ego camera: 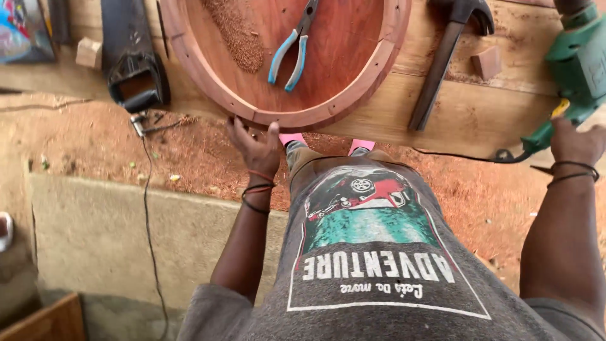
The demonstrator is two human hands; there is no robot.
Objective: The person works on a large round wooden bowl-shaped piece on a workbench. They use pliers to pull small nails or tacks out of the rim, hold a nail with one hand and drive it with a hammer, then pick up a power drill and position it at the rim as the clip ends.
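Note:
A round reddish wooden tray (208, 69) with a raised rim lies on a pale plank workbench (480, 113). My left hand (255, 144) grips the tray's near rim, thumb on top and fingers under the edge. My right hand (577, 142) reaches to the handle of a green electric drill (577, 60) at the bench's right end; its grasp on the handle is partly hidden. Inside the tray lie blue-handled pliers (291, 47) and a heap of reddish sawdust (240, 35).
A hammer (445, 53) lies to the right of the tray, with a small wood block (487, 62) beside it. A black power tool (134, 60) rests at the left with its cord (148, 208) trailing down. Sawdust covers the ground below.

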